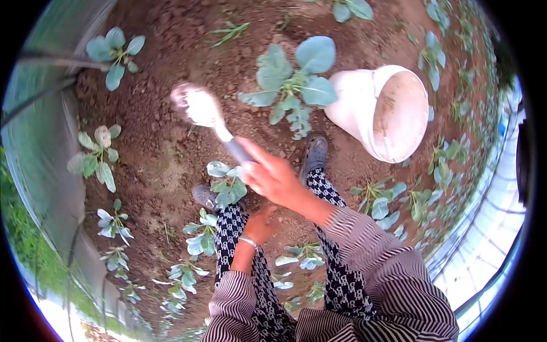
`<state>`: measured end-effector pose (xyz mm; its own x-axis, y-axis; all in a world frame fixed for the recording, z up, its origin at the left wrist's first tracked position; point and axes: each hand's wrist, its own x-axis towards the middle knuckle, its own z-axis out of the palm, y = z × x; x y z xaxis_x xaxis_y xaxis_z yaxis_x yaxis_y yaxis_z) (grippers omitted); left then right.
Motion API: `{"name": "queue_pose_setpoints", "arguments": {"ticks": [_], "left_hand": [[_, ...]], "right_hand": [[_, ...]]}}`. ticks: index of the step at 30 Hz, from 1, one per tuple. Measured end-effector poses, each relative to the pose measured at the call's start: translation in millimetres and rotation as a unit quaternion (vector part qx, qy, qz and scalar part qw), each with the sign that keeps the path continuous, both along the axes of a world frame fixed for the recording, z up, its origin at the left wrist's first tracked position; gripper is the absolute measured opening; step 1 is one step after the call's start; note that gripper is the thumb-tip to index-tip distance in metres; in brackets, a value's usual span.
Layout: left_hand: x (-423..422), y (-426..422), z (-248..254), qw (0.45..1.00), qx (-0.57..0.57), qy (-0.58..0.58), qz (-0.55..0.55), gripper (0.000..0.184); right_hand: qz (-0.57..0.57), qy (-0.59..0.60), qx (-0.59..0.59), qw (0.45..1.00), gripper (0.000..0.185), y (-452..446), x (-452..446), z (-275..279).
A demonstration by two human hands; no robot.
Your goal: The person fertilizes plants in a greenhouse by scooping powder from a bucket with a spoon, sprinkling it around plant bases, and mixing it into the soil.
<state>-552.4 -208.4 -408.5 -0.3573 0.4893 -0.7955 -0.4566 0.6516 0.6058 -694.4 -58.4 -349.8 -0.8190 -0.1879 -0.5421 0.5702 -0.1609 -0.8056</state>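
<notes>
My right hand [270, 174] is closed around the grey handle of a hand trowel [202, 108]. The trowel's pale blade points up and left over bare soil, and its tip is blurred. Lower down, my left hand [260, 225], with a silvery bracelet at the wrist, hangs between my knees near my left leg. Its fingers are too blurred to make out, and nothing shows in it. A small leafy plant [228, 191] grows by my left shoe, just left of my right hand. Ahead of my feet stands a larger blue-green leafy plant [293, 85].
A white bucket [353, 108] lies tilted on the soil at the right, its mouth facing right, with dirt inside. More leafy plants [117, 54] grow in rows on both sides. Plastic sheeting [48, 148] with dark poles borders the left; a pale framed cover curves along the right.
</notes>
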Motion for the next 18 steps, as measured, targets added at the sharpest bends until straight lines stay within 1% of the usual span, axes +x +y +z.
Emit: {"name": "queue_pose_setpoints", "arguments": {"ticks": [1,2,3,4,5,6,8,11,12,13,14,16,18], "left_hand": [[9.9,4.7,1.0,1.0,0.002,-0.012,0.022,0.044],[10.2,13.1,7.0,1.0,-0.008,-0.014,0.006,0.043],[13.0,19.5,17.0,1.0,-0.023,-0.017,-0.006,0.042],[18.0,24.4,29.3,0.999,-0.043,-0.022,-0.014,0.042],[17.4,33.0,36.6,0.999,-0.039,0.005,-0.037,0.042],[11.1,43.5,47.7,0.998,-0.05,-0.006,-0.038,0.041],[-15.7,76.9,62.7,0.997,-0.061,-0.017,-0.037,0.039],[-63.7,142.3,87.7,0.997,-0.069,0.027,0.037,0.036],[-73.0,163.6,88.8,0.993,-0.046,0.027,0.102,0.033],[-87.3,186.4,91.5,0.991,-0.057,-0.005,0.119,0.031],[-96.9,206.2,97.8,0.992,-0.029,0.001,0.124,0.031],[-113.7,242.0,110.6,0.991,0.026,0.017,0.133,0.03],[-125.6,269.5,126.6,0.993,0.051,0.033,0.098,0.031]], "right_hand": [[-0.045,-0.056,-0.042,0.997,0.051,37.7,15.1,25.8],[-0.103,-0.045,-0.03,0.993,0.051,72.0,28.9,49.2],[-0.152,-0.023,0.022,0.988,0.052,104.8,39.3,69.3],[-0.171,-0.057,0.1,0.978,0.051,140.3,50.6,92.6],[-0.197,-0.059,0.119,0.971,0.05,175.1,64.0,103.2],[-0.224,-0.062,0.141,0.962,0.049,204.6,77.1,111.8],[-0.235,-0.108,0.239,0.936,0.042,252.5,88.3,125.1],[-0.174,-0.238,0.271,0.916,0.034,319.6,101.9,117.6],[-0.171,-0.279,0.28,0.902,0.024,334.2,100.2,113.4],[-0.126,-0.293,0.28,0.905,0.022,350.1,97.2,106.2],[-0.082,-0.307,0.278,0.907,0.02,363.3,95.1,100.2],[-0.069,-0.324,0.276,0.902,0.021,377.4,88.5,86.9],[-0.082,-0.346,0.284,0.891,0.024,379.8,80.5,66.7]]}}
